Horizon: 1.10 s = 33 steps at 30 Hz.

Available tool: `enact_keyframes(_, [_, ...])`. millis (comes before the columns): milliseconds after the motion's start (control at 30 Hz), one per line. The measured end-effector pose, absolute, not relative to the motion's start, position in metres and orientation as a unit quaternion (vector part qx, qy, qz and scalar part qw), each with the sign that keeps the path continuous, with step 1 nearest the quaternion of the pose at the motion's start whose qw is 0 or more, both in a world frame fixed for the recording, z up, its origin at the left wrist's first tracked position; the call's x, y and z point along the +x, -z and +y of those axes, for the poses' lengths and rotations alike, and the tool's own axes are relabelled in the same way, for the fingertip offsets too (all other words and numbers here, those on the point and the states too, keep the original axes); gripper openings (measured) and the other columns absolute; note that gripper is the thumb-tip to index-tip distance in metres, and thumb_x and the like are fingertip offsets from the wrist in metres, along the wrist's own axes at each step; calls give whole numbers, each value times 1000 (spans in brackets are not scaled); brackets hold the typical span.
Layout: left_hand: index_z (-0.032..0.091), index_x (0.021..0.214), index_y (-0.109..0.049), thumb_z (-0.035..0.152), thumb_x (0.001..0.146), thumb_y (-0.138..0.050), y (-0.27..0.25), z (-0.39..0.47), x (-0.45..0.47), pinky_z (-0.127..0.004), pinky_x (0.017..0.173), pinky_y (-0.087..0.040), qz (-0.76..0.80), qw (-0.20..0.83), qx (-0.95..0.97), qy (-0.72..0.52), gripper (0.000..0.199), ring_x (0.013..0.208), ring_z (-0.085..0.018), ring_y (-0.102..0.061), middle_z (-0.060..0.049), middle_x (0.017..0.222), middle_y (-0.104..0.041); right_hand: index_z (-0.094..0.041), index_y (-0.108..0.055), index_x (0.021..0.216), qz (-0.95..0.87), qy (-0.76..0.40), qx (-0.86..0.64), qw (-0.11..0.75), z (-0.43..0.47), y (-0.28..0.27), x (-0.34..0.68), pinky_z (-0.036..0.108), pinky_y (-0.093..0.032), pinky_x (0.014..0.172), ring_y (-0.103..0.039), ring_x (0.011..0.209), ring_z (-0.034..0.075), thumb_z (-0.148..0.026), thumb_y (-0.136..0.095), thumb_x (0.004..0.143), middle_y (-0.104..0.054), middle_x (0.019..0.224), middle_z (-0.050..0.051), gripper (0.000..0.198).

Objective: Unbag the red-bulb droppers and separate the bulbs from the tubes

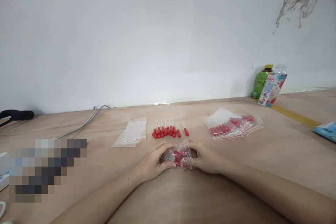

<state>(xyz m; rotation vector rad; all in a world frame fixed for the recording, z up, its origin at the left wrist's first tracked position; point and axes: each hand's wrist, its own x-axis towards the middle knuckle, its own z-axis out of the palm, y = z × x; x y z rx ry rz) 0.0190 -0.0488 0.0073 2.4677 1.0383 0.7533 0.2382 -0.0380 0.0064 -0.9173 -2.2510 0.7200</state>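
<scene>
Between my two hands is a clear plastic bag (181,154) with several red-bulbed droppers in it. My left hand (159,157) grips the bag's left side, thumb toward me. On the right side my right hand (203,155) holds it too, its thumb pressed over the plastic. Just beyond lies a group of loose droppers (165,131) with red rubber bulbs facing me and clear stems pointing to the wall. Left of them is a stack of flat zip bags (135,131). To the right, filled bags of red-bulbed droppers (228,126) overlap in a fanned pile.
A green bottle with a yellow cap (260,82) and a clear labelled bottle (273,87) stand against the wall. Grey cables (84,124) and a black object (19,115) lie at the left. A blue packet (327,131) sits at the right edge. Part of the left is pixelated.
</scene>
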Motion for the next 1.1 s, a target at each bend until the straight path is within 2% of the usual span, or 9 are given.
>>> enact_keyframes(133, [21,118,-44,39,78,-57,-7,-48,19,-32,84,-42,371,174,873,-265,46,98,-20,-52,-7,110,-55,-18,-61,90,-839,-260,-380,289,-41,-10,237,28,-41,73,-54,82,17,-25,-58,74,-62,88,4,18])
enact_keyframes(300, [20,113,-48,38,78,-57,-5,-47,19,-30,81,-43,369,169,871,-275,40,94,-18,-53,-5,105,-56,-17,-61,82,-832,-340,-361,248,-38,-5,237,23,-41,59,-55,66,13,-24,-55,74,-63,76,1,12])
enact_keyframes(467, [19,112,-50,39,79,-56,-5,-47,19,-30,78,-43,370,167,871,-275,39,91,-18,-53,-6,102,-57,-15,-60,85,-786,-426,-339,293,-37,-1,234,23,-43,60,-57,70,14,-23,-53,76,-63,77,2,15])
enact_keyframes(700, [20,111,-50,39,80,-54,-8,-48,20,-28,75,-43,381,165,868,-272,37,87,-17,-54,-5,98,-58,-15,-59,99,-708,-551,-308,317,-35,-1,235,27,-46,65,-59,74,15,-32,-60,73,-64,83,4,31])
enact_keyframes(767, [20,111,-50,39,80,-54,-8,-48,20,-28,73,-43,388,162,867,-268,36,84,-17,-54,-5,95,-58,-16,-59,99,-706,-552,-302,325,-35,0,235,28,-47,67,-60,75,16,-34,-62,72,-65,83,4,33])
enact_keyframes(933, [21,113,-50,38,79,-54,-9,-48,20,-29,76,-43,394,163,864,-269,38,87,-18,-54,-4,97,-58,-17,-62,94,-731,-467,-310,389,-33,4,235,29,-46,72,-59,83,17,-36,-52,79,-64,89,4,26])
enact_keyframes(1033, [22,113,-50,39,78,-55,-8,-48,20,-30,78,-43,402,166,858,-275,39,91,-19,-54,-4,101,-58,-17,-60,95,-718,-457,-348,394,-28,2,240,26,-47,65,-60,71,14,-38,-55,76,-64,77,2,29])
enact_keyframes(1100, [21,112,-50,41,78,-55,-8,-48,19,-30,78,-44,408,172,854,-275,40,92,-19,-54,-5,103,-58,-16,-57,94,-698,-473,-368,393,-23,-2,247,26,-47,62,-59,65,13,-39,-59,73,-65,77,2,31])
